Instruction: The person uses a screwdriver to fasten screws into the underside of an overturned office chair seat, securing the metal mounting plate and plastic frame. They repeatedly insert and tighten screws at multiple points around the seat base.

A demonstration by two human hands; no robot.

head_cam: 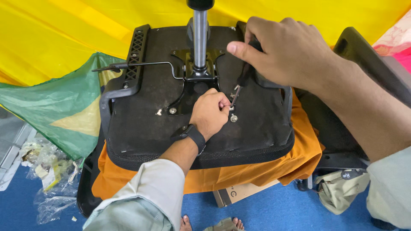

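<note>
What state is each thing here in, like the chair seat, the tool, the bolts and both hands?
Chair seat: upside down, resting on orange cloth.
Gas cylinder: upright, seated in the metal bracket.
Lever rod: sticking out sideways.
Tool: tilted, tip down at a bolt.
Loose bolt: lying on the seat.
Left hand: pinching at the tool tip.
Right hand: gripping the tool handle.
</note>
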